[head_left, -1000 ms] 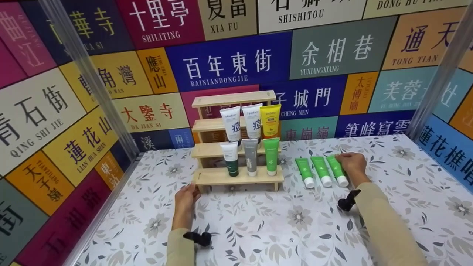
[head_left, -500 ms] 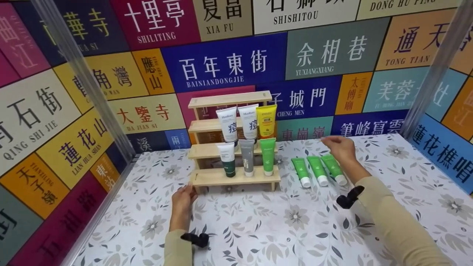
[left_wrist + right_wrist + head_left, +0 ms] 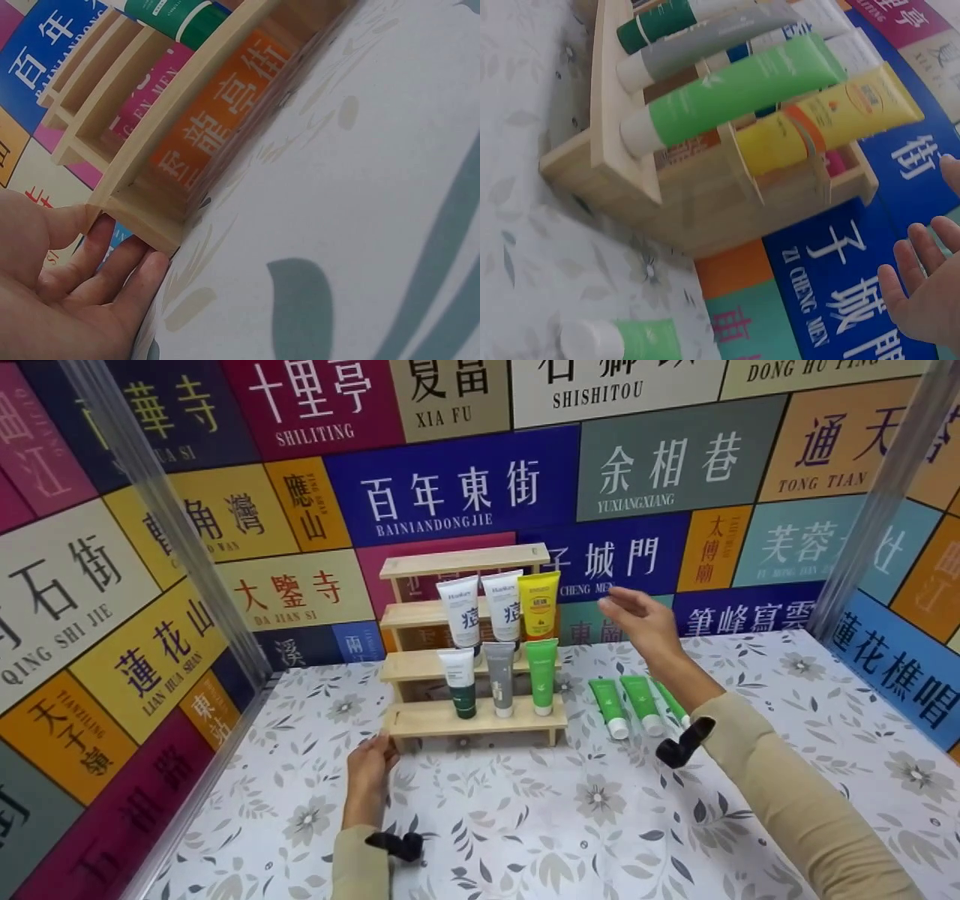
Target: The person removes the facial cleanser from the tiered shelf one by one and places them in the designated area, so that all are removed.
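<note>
A four-tier wooden display stand (image 3: 427, 724) stands on the table. My left hand (image 3: 367, 771) grips its front left corner; in the left wrist view the thumb lies at the shelf end (image 3: 142, 217) and the fingers sit below. On the bottom tier stand a white-and-dark-green tube (image 3: 461, 682), a grey tube (image 3: 501, 681) and a green tube (image 3: 541, 679). Behind them are two white tubes (image 3: 459, 611) and a yellow tube (image 3: 538, 607). My right hand (image 3: 646, 630) is raised to the right of the yellow tube, fingers extended and holding nothing.
Green tubes with white caps lie side by side right of the stand: a left one (image 3: 609, 706), a middle one (image 3: 641, 705) and a third (image 3: 670, 699) partly hidden by the right forearm. The floral-covered table (image 3: 525, 825) meets a colourful sign-covered wall (image 3: 450, 484) behind the stand.
My right hand has left the rightmost green tube, risen, and moved left toward the stand. My left hand has kept its hold on the stand's corner.
</note>
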Action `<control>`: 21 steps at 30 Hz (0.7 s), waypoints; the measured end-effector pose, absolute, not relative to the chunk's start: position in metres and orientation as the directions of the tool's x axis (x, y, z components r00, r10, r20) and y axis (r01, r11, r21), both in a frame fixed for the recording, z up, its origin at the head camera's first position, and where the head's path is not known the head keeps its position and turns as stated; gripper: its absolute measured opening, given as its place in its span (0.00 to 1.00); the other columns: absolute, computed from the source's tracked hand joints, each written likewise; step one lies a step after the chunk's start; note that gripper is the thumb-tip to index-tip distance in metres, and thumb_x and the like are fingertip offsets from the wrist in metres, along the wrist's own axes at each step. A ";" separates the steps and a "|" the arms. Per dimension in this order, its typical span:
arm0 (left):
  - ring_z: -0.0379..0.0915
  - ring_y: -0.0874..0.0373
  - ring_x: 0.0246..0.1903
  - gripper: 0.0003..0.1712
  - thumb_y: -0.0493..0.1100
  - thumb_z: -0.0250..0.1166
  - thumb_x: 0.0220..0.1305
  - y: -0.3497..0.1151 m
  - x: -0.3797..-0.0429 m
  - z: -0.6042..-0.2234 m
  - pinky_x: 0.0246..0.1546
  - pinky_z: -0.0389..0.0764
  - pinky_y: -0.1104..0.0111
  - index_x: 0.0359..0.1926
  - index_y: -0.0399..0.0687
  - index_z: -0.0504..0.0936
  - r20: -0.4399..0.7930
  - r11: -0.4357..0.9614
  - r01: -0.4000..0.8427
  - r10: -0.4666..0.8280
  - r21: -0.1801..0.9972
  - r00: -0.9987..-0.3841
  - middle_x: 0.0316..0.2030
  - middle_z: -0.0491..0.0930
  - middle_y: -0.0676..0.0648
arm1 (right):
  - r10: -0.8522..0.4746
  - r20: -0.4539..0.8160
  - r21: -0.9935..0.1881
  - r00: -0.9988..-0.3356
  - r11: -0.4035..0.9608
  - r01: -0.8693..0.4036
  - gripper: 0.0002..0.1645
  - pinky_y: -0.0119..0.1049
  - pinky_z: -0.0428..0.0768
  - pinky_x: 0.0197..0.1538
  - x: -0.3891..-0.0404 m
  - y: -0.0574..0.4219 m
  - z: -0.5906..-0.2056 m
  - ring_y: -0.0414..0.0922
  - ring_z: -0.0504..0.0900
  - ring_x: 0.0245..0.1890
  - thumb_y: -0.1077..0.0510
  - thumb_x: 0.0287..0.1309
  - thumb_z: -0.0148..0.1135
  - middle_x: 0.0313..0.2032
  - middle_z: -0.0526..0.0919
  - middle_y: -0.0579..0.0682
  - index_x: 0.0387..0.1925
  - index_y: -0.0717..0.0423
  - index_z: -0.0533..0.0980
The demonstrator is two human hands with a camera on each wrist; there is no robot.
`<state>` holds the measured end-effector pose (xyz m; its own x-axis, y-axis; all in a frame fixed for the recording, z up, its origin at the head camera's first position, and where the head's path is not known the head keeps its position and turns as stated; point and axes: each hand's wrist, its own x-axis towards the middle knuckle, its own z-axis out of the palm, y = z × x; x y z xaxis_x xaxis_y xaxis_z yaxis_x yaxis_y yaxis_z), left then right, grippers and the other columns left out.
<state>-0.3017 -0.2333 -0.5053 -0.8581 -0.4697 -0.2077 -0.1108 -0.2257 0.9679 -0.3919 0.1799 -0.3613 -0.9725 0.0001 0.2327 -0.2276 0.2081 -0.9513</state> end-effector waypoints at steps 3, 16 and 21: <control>0.79 0.59 0.37 0.23 0.40 0.54 0.76 -0.233 -0.301 -0.504 0.39 0.82 0.73 0.59 0.22 0.74 -0.191 -0.233 -0.084 -0.483 0.969 -0.855 0.37 0.84 0.43 | -0.028 0.264 -0.948 -0.964 0.180 -0.264 0.41 0.43 0.70 0.71 -0.394 0.166 -0.357 0.46 0.72 0.66 0.37 0.61 0.66 0.66 0.74 0.54 0.71 0.48 0.68; 0.79 0.54 0.46 0.24 0.43 0.54 0.77 -0.234 -0.303 -0.505 0.47 0.83 0.69 0.62 0.26 0.74 -0.223 -0.215 -0.134 -0.470 0.967 -0.854 0.48 0.83 0.37 | -0.114 0.222 -0.974 -0.968 0.021 -0.225 0.38 0.49 0.72 0.70 -0.411 0.133 -0.367 0.50 0.72 0.67 0.49 0.65 0.66 0.69 0.70 0.56 0.73 0.51 0.64; 0.81 0.57 0.39 0.25 0.42 0.55 0.76 -0.235 -0.304 -0.507 0.42 0.83 0.71 0.62 0.25 0.73 -0.203 -0.233 -0.103 -0.459 0.967 -0.865 0.43 0.84 0.37 | -0.146 0.216 -0.974 -0.965 0.029 -0.223 0.39 0.47 0.73 0.69 -0.415 0.126 -0.372 0.51 0.73 0.66 0.49 0.63 0.68 0.68 0.72 0.56 0.72 0.51 0.65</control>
